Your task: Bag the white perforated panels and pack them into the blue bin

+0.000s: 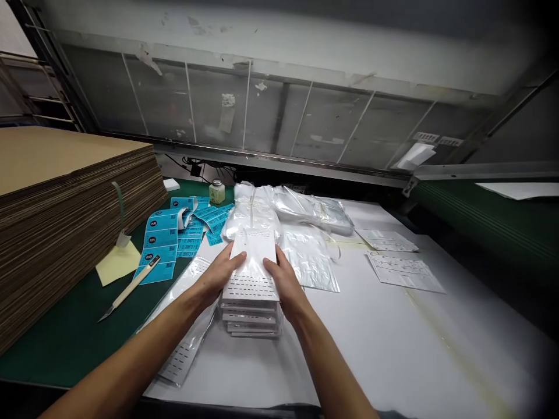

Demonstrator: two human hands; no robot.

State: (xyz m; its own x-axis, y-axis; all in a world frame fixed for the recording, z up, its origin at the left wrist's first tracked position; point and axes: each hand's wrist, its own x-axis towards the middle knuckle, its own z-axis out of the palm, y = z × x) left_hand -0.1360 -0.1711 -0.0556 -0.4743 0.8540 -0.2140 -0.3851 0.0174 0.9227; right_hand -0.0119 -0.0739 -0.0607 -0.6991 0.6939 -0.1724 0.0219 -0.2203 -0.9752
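A stack of white cards in clear plastic sleeves (251,317) lies on the white work surface (349,349). My left hand (220,270) and my right hand (286,285) grip the upper card pack (251,265) from its two sides, thumbs on top and the other fingers mostly hidden along its edges. Rows of black dashes mark the pack's lower part. Beyond it sits a tied bundle of clear bags (253,206). Left of the stack, more sleeved cards (179,358) lie at a slant, partly under my left forearm.
Stacked cardboard (78,198) rises at the left. Blue label sheets (161,233), a craft knife (131,288), a yellow note (117,262) and a small jar (216,192) are on the green mat. Flat bags (312,259) and white cards (406,270) lie to the right.
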